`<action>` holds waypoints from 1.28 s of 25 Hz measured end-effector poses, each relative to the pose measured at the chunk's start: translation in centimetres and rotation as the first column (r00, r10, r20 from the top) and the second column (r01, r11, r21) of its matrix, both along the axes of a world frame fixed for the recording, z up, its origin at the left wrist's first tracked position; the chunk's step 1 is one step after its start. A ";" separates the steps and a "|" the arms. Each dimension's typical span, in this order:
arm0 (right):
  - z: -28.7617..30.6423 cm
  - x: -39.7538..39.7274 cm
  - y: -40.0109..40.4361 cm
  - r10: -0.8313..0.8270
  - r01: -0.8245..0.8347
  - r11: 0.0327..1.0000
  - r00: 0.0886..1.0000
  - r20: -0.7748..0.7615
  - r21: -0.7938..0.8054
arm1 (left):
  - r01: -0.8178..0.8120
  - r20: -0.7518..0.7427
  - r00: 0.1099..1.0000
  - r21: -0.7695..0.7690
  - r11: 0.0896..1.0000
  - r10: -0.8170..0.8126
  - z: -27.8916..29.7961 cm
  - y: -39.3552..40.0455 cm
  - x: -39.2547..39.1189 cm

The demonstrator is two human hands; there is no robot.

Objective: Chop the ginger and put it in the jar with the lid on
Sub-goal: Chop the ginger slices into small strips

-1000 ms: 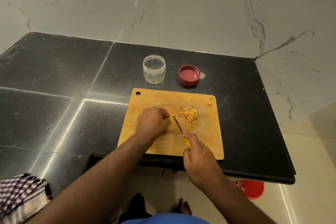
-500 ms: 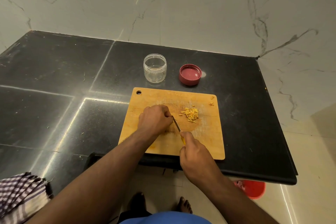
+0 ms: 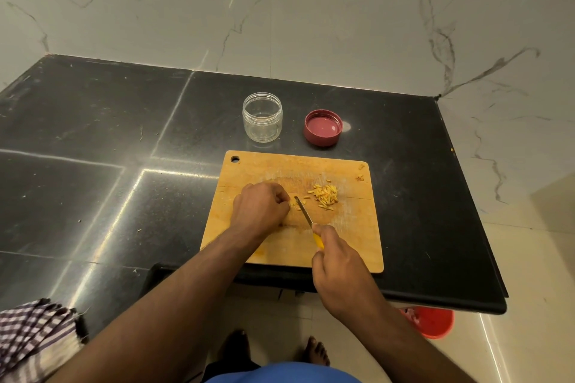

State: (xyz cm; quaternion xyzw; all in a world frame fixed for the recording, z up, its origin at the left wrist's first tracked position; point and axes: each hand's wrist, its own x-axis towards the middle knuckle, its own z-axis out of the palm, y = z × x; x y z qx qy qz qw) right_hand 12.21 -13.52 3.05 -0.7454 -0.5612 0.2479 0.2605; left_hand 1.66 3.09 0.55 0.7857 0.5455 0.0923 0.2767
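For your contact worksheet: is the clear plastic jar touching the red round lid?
Apart. The head view shows a strip of bare black countertop between the clear plastic jar and the red round lid.

Chopping ginger on the cutting board [image 3: 289,253]
Left hand [image 3: 260,208] pins ginger piece [image 3: 293,204]; right hand [image 3: 337,261] grips knife [image 3: 305,214]; jar [image 3: 262,116] open.

Jar [image 3: 262,117] and lid [image 3: 323,127] behind board [image 3: 249,171]

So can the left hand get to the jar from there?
Probably yes. The jar stands open just past the board, with nothing between it and the left hand. That hand would first have to let go of the ginger.
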 end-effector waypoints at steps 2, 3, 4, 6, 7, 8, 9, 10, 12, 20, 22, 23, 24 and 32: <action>-0.3 -0.2 0.4 0.024 -0.024 1.000 1.000 0.012 0.008 | -0.003 0.000 1.000 0.007 1.000 0.003 -0.1 0.0 0.1; -0.5 -0.3 0.5 0.036 -0.037 0.999 0.999 0.027 0.011 | -0.004 0.000 1.000 0.010 1.000 0.004 -0.2 0.0 0.1; -0.7 -0.4 0.7 0.047 -0.048 0.999 0.998 0.039 0.016 | -0.006 -0.001 1.000 0.010 1.000 0.006 -0.2 -0.1 0.1; -0.9 -0.5 1.1 0.063 -0.064 0.998 0.996 0.063 0.016 | -0.010 0.001 1.000 0.008 1.000 0.010 -0.3 0.0 0.1; -0.8 -0.5 1.2 0.066 -0.067 0.998 0.995 0.069 0.009 | -0.013 0.002 1.000 0.008 1.000 0.013 -0.4 0.0 0.2; -0.9 -0.5 1.3 0.066 -0.066 0.998 0.995 0.071 0.000 | -0.015 0.002 1.000 0.011 1.000 0.015 -0.4 0.0 0.2; -0.9 -0.5 1.2 0.064 -0.063 0.998 0.995 0.071 -0.012 | -0.016 -0.001 1.000 0.012 1.000 0.016 -0.4 0.0 0.2; -1.0 -0.5 1.0 0.064 -0.063 0.998 0.996 0.069 -0.015 | -0.017 -0.004 1.000 0.012 1.000 0.017 -0.4 0.0 0.2; -1.3 -0.5 0.1 0.083 -0.082 0.997 0.993 0.081 -0.012 | -0.015 -0.004 1.000 0.007 1.000 0.015 -0.5 0.0 0.2; -0.2 0.1 -0.7 0.000 -0.002 0.999 0.999 0.050 0.036 | 0.017 0.012 1.000 0.006 1.000 -0.017 -0.6 0.0 -0.4; 0.1 -0.2 -0.3 0.007 -0.007 1.000 1.000 0.005 0.028 | 0.011 0.004 1.000 0.008 1.000 -0.011 -0.7 0.1 -0.4; 0.0 -0.4 -0.1 0.017 -0.017 1.000 1.000 0.009 0.026 | 0.005 -0.004 1.000 0.015 1.000 -0.005 -0.7 0.0 -0.4; -0.2 -0.4 0.1 0.025 -0.025 0.999 0.999 0.020 0.025 | 0.000 -0.008 1.000 0.026 1.000 0.000 -0.6 0.0 -0.4; -0.9 -0.6 1.2 0.074 -0.074 0.997 0.995 0.067 -0.004 | -0.014 -0.009 1.000 0.020 1.000 0.015 -0.6 0.1 -0.1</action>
